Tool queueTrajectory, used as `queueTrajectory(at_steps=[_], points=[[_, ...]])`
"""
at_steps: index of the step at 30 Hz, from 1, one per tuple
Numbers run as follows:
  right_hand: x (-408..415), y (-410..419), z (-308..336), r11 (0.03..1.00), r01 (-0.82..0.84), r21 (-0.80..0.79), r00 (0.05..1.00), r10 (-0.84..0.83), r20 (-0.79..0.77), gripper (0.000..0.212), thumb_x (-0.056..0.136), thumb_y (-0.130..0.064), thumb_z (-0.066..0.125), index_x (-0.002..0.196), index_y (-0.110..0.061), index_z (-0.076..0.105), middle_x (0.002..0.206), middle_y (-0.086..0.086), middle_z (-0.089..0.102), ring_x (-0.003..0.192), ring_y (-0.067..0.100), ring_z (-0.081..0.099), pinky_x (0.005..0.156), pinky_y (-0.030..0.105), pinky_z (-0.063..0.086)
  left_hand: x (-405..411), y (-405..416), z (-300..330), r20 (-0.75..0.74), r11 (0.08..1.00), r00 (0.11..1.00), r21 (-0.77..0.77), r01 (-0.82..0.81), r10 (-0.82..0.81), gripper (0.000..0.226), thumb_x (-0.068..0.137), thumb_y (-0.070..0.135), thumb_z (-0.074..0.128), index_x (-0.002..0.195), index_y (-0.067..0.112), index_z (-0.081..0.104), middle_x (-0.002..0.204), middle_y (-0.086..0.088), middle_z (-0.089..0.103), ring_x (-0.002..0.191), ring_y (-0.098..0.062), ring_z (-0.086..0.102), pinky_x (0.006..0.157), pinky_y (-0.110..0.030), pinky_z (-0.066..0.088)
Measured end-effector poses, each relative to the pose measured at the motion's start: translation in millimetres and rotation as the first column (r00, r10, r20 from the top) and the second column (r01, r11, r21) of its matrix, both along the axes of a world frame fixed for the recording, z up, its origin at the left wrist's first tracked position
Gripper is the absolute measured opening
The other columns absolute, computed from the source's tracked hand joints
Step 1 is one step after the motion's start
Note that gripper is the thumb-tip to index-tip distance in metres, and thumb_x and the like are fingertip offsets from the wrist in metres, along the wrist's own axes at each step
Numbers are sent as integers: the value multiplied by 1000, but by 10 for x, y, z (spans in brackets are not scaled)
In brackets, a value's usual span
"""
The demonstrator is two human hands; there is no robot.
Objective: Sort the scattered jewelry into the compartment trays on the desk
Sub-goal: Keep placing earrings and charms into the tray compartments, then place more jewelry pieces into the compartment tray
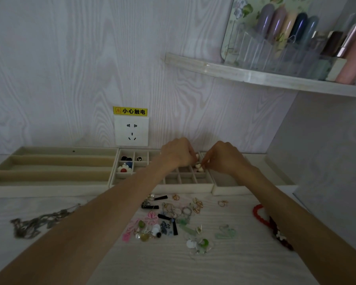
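Both hands reach over the middle grid tray [185,185]. My left hand [178,152] has its fingers curled round a small white piece at its fingertips. My right hand [222,156] pinches a white heart-shaped earring [199,167] just above a right-hand compartment. Dark studs [126,158] and a white flower piece [123,169] lie in the tray's left cells. A long-slot tray [49,190] stands to the left. Scattered earrings and rings [169,219] lie on the desk in front of the trays.
A grey chain necklace [37,222] lies at the left. A red bead bracelet [259,214] and a dark bracelet [280,235] lie under my right forearm. A third tray [230,190] sits at the right. Above the desk are a wall socket [131,131] and a shelf [255,76] of cosmetics.
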State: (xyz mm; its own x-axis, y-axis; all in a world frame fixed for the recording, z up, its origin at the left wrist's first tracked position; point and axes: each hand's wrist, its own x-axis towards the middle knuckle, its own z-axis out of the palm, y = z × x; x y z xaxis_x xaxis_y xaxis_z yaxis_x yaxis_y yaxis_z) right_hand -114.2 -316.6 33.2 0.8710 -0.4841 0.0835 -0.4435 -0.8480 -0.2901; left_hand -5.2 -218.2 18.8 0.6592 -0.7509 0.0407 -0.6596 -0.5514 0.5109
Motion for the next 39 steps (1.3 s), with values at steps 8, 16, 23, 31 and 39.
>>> queueTrajectory(at_steps=[8,16,23,31,39], points=[[-70,12,20,999,-45,29,998,46,-44,18,85,-15,62,95,-20,75,93,3,72,74,12,62,55,9,42,8,40,49,3,990,1000,144,1,-1,31,76,41,69,93,15,71,86,-6,67,87,-20,64,69,-26,40],[-203,74,149,993,-23,116,998,16,64,20,86,-9,58,93,-16,75,74,-4,63,67,9,58,59,15,45,28,165,139,-80,993,995,99,71,-63,29,80,39,68,97,16,73,98,0,70,93,-17,63,86,-34,51],[-531,223,132,963,-101,250,990,73,117,21,86,-5,60,88,-18,76,84,9,71,61,10,59,70,27,53,-67,706,269,-169,979,966,-95,180,-194,17,88,21,61,92,27,76,102,5,70,87,-8,60,87,-25,47],[-850,423,-78,917,-167,362,985,143,92,26,84,1,60,97,-19,72,80,2,69,66,7,63,68,17,53,-369,1265,-15,-194,945,938,-218,244,-287,21,90,16,60,93,33,72,110,7,70,97,-11,65,91,-27,49],[-1047,632,-183,866,-330,375,942,279,187,9,83,-23,69,90,-25,74,82,-12,71,69,-4,59,63,7,42,-475,1336,-262,-9,846,979,-505,171,-203,15,89,21,63,96,31,72,90,15,71,72,-6,61,70,-22,50]])
